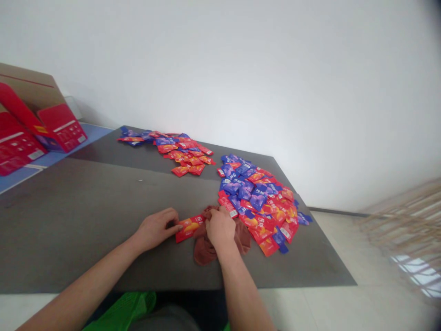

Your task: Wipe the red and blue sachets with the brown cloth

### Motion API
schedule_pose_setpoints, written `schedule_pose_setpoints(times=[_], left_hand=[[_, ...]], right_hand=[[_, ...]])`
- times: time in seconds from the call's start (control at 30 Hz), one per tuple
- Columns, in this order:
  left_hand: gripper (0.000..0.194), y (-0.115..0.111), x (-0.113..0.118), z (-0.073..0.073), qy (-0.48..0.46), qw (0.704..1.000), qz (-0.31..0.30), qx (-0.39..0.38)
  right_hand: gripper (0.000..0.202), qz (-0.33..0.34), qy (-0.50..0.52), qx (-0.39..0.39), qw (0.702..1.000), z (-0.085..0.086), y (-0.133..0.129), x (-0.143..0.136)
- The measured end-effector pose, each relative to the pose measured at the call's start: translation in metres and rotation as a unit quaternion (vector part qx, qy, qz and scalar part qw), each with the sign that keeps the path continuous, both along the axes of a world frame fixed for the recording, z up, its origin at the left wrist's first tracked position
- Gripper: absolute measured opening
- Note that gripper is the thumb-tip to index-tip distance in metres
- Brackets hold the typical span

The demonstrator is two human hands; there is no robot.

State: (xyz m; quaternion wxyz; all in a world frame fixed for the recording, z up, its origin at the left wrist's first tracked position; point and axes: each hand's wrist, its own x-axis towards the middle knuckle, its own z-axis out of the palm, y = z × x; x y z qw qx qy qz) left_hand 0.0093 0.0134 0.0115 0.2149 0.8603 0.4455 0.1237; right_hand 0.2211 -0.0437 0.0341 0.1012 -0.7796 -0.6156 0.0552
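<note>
On the grey tabletop lies a flat red packet (188,228) printed with orange fruit. My left hand (158,228) pinches its left end between thumb and fingers. A crumpled brown cloth (206,250) is bunched beside the packet and covers its right end. My right hand (221,225) is closed on the cloth from above, and its fingertips are partly hidden in the folds. Just right of that hand spreads a big pile of red and purple packets (258,200), its nearest packets close to the cloth.
Farther back on the table (86,207) is a second heap of red and purple packets (182,149). Open red cartons (64,126) stand on a blue surface at the left. A white wall (241,78) runs behind. Slatted sticks (409,225) are at the right.
</note>
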Motion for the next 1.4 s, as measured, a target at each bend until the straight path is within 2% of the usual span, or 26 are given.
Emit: schedule_pose_setpoints(times=[0.1,0.2,0.27,0.4,0.47,0.57,0.67,0.77,0.9,0.97,1.1,1.13,1.17,1.3,1.4], left_hand=[[0.027,0.000,0.000,0.000,0.003,1.000,-0.004,0.005],[0.023,0.001,-0.002,-0.002,-0.005,1.000,-0.009,0.008],[0.023,0.000,-0.002,-0.003,-0.010,1.000,-0.009,0.005],[0.025,0.000,-0.002,-0.002,-0.011,1.000,-0.007,0.000],[0.024,0.000,-0.002,-0.001,-0.004,1.000,-0.007,-0.001],[0.023,0.001,-0.002,-0.001,0.007,1.000,-0.008,0.002],[0.017,0.003,-0.004,-0.004,0.008,1.000,-0.019,0.006],[0.024,0.004,-0.004,-0.006,0.000,1.000,-0.019,0.004],[0.030,0.005,-0.004,-0.005,0.008,1.000,-0.014,-0.003],[0.030,0.006,-0.003,-0.005,0.013,1.000,-0.015,-0.003],[0.028,0.006,-0.004,-0.006,0.005,1.000,-0.022,0.001],[0.028,0.006,-0.004,-0.006,0.002,1.000,-0.020,0.002],[0.029,0.006,-0.004,-0.006,0.000,1.000,-0.016,0.001],[0.031,0.005,-0.003,-0.005,0.000,1.000,-0.009,-0.005],[0.029,0.005,-0.003,-0.004,0.002,1.000,-0.010,-0.001]], right_hand=[[0.019,0.050,-0.001,0.041,0.998,0.004,-0.005,-0.015],[0.018,0.120,0.026,0.051,0.991,-0.002,-0.013,-0.033],[0.015,0.101,0.032,0.031,0.994,-0.006,-0.013,-0.028],[0.016,-0.007,0.004,-0.008,1.000,0.001,-0.002,0.003],[0.019,-0.008,-0.004,0.007,1.000,0.007,-0.001,0.002],[0.021,0.074,0.009,0.045,0.996,0.009,-0.010,-0.026],[0.020,0.126,0.029,0.028,0.991,-0.001,-0.018,-0.049],[0.018,0.073,0.029,0.015,0.997,-0.009,-0.013,-0.034],[0.018,-0.011,0.013,-0.006,1.000,-0.002,-0.002,-0.005],[0.020,-0.003,0.009,0.010,1.000,0.003,-0.004,-0.009],[0.021,0.107,0.027,0.044,0.993,0.000,-0.015,-0.036],[0.020,0.115,0.030,0.038,0.992,-0.002,-0.016,-0.037],[0.019,0.105,0.031,0.026,0.994,-0.003,-0.014,-0.034],[0.019,-0.008,0.012,-0.021,1.000,0.001,0.001,0.000],[0.020,-0.004,0.008,0.011,1.000,0.010,0.001,0.001]])
